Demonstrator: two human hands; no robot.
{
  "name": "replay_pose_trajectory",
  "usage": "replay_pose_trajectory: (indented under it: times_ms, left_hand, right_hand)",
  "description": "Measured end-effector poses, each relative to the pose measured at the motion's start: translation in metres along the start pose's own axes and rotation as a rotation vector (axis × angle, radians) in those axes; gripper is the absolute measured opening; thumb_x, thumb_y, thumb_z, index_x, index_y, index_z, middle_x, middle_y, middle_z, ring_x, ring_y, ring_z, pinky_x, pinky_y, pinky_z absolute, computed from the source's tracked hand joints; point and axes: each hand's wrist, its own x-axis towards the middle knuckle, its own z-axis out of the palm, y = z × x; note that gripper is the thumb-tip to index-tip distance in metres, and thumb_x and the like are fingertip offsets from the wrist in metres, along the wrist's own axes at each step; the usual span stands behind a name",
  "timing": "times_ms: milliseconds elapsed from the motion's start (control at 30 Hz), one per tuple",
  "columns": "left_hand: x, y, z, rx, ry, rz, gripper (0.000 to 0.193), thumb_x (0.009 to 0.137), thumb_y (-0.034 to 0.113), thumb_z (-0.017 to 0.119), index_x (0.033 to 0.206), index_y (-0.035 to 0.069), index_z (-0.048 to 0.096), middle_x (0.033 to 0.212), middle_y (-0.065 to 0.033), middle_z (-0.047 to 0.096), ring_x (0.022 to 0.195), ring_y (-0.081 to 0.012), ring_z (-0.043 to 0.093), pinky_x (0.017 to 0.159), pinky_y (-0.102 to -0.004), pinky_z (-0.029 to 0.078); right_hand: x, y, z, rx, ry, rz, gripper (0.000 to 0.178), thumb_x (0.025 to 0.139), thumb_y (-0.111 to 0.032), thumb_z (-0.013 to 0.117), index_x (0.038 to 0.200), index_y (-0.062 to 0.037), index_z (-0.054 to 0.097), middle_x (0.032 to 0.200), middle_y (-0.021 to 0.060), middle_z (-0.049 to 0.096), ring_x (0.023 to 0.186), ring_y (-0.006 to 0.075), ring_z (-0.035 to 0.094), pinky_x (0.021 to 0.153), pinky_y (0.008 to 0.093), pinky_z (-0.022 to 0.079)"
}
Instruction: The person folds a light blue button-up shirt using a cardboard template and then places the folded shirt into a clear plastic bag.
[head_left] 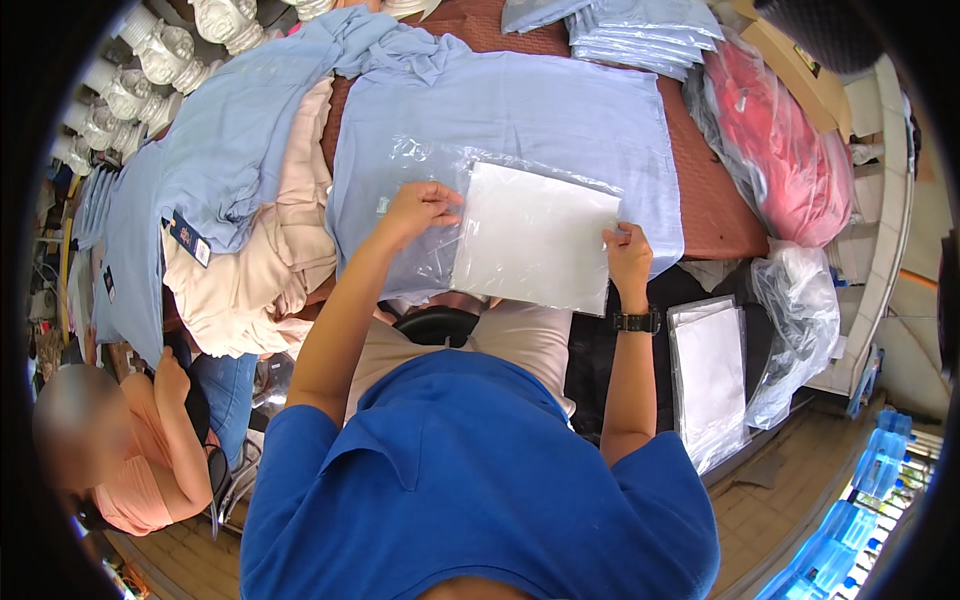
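Note:
A clear plastic bag [428, 248] with a white rectangular sheet [538, 238] in it lies tilted over a light blue cloth [510, 95]. Its near edge reaches over my lap. My left hand [422, 210] is closed at the bag's loose left part, fingertips pinching the film beside the sheet. At the right edge, my right hand [628, 255] grips the bag and sheet between thumb and fingers. The blue cloth is spread flat on the table beneath the bag.
To the left lie heaped blue garments [225, 130] and beige cloth [265, 270], near a seated person [150, 430]. Bagged blue garments [645, 35] and a red bagged bundle [780, 130] are at the far right. More bagged white sheets [708, 370] rest by my right arm.

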Motion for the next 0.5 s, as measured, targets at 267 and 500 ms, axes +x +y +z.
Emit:
replay_pose_trajectory:
  times_ms: [267, 500]
  left_hand:
    - [0.006, 0.014, 0.013, 0.170, -0.048, -0.185, 0.039, 0.087, 0.013, 0.073, 0.122, -0.001, 0.060, 0.103, -0.0108, 0.071, 0.074, -0.0129, 0.064, 0.064, -0.0243, 0.053]
    - [0.006, -0.002, 0.027, 0.499, 0.341, 0.276, 0.046, 0.080, 0.019, 0.080, 0.117, -0.002, 0.063, 0.100, -0.0106, 0.071, 0.076, -0.0172, 0.064, 0.070, -0.0303, 0.053]
  right_hand:
    - [0.003, 0.003, 0.015, 0.225, 0.084, 0.071, 0.017, 0.086, -0.014, 0.072, 0.087, 0.0016, 0.066, 0.073, 0.0097, 0.066, 0.062, 0.0180, 0.062, 0.060, 0.0328, 0.050]
    - [0.013, -0.017, 0.011, 0.734, 0.076, 0.128, 0.020, 0.099, -0.019, 0.060, 0.095, -0.0005, 0.054, 0.074, -0.0004, 0.054, 0.065, 0.0050, 0.045, 0.056, 0.0234, 0.037]
